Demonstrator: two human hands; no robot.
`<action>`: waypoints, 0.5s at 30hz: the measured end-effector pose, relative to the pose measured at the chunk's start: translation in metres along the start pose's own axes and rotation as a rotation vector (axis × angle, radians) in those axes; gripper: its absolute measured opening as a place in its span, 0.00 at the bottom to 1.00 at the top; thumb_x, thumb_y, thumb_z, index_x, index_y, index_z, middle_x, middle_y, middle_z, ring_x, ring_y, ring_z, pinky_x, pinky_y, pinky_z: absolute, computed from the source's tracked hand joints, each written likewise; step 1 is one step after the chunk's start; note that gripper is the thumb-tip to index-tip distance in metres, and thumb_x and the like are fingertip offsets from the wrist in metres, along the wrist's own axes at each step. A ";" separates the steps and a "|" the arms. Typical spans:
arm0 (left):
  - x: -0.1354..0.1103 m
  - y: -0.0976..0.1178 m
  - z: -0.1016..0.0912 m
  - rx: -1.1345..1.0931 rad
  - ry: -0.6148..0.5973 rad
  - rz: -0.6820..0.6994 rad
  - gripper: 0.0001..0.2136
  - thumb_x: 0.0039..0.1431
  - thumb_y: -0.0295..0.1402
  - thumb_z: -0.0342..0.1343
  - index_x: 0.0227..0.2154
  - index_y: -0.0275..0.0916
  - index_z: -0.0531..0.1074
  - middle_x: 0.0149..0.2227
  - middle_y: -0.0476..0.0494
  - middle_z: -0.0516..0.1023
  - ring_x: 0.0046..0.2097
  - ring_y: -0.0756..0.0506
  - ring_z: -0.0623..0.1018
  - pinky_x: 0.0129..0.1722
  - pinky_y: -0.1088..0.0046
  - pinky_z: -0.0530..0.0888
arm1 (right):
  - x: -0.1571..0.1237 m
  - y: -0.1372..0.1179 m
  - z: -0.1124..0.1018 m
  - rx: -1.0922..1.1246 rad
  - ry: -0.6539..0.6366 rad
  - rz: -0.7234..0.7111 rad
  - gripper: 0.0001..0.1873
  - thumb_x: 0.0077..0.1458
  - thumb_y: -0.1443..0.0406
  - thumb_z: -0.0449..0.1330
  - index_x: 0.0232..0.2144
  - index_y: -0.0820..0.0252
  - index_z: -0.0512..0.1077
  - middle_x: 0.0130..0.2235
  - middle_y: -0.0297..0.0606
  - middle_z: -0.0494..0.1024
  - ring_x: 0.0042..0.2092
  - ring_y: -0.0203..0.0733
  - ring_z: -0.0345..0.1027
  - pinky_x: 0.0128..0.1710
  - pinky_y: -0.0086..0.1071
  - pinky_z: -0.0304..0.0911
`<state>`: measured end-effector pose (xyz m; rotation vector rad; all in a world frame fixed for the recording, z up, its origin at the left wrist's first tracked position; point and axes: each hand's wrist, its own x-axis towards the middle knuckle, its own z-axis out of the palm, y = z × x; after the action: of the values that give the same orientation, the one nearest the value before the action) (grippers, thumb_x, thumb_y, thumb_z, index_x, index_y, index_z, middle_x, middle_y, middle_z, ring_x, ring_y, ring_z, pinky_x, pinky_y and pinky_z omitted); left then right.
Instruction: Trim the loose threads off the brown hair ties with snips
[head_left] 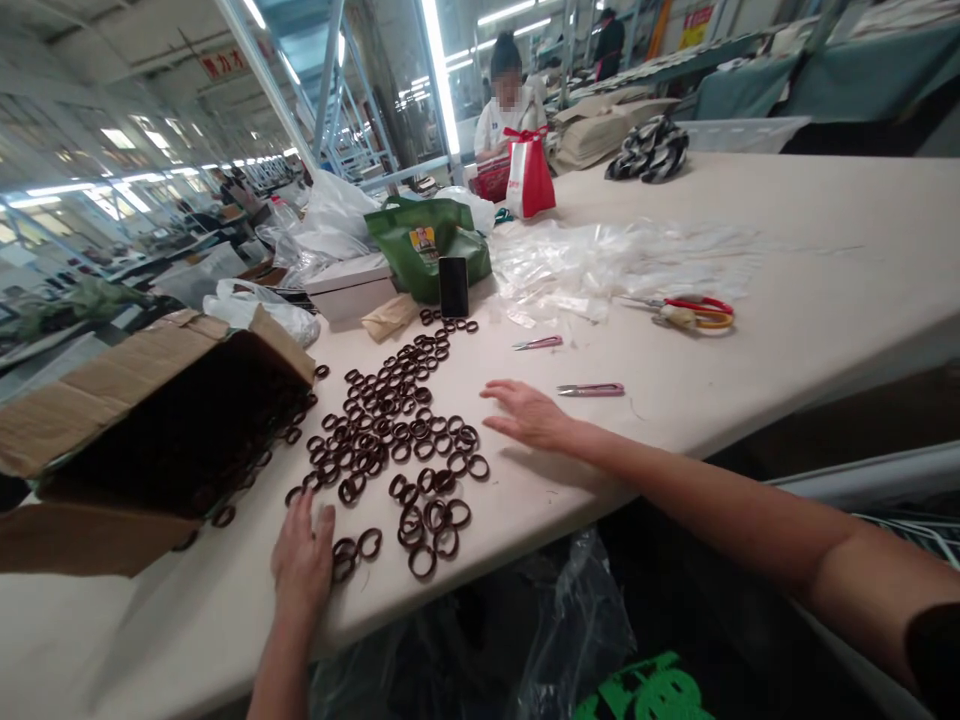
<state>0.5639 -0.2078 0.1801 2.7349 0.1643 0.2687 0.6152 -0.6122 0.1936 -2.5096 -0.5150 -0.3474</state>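
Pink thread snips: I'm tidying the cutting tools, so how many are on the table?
2. One pink snip lies right of the brown rings, by the clear plastic bags; the other pink snip lies close beside the right hand. More may hide under the bags.

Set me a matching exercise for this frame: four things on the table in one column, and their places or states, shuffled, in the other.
Things:
1. cardboard box
2. scissors
3. phone
4. nearer pink snips

Places or states:
a. stands propped against the green bag
b. lies on its side at the left of the table, open, with dark rings at its mouth
c. lies flat close beside the right hand
d. lies by the clear plastic bags, handles red and yellow

Pairs: 1-b, 2-d, 3-a, 4-c.
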 end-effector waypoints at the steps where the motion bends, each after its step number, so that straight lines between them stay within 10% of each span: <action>1: 0.000 0.010 0.006 -0.018 -0.018 0.032 0.34 0.65 0.50 0.35 0.61 0.24 0.62 0.65 0.25 0.63 0.68 0.34 0.60 0.67 0.54 0.55 | 0.005 -0.014 0.013 0.055 -0.061 -0.030 0.22 0.61 0.56 0.59 0.54 0.62 0.72 0.57 0.51 0.72 0.57 0.50 0.68 0.58 0.44 0.62; 6: -0.021 0.044 0.029 -0.122 -0.060 0.162 0.30 0.66 0.50 0.38 0.60 0.33 0.66 0.64 0.32 0.67 0.65 0.37 0.66 0.65 0.54 0.61 | 0.004 -0.076 0.052 0.212 -0.165 -0.118 0.25 0.59 0.55 0.62 0.54 0.63 0.72 0.58 0.52 0.71 0.58 0.52 0.66 0.60 0.45 0.59; 15: -0.121 0.028 0.052 -0.363 -0.040 0.334 0.23 0.65 0.49 0.46 0.54 0.45 0.75 0.55 0.37 0.77 0.57 0.35 0.75 0.57 0.53 0.72 | -0.082 -0.123 0.050 0.542 -0.266 -0.248 0.25 0.56 0.54 0.63 0.51 0.60 0.74 0.54 0.47 0.74 0.55 0.49 0.66 0.59 0.42 0.59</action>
<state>0.4587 -0.2711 0.1240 2.3905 -0.3247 0.3001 0.4963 -0.5117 0.1816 -1.9740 -0.8967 0.0423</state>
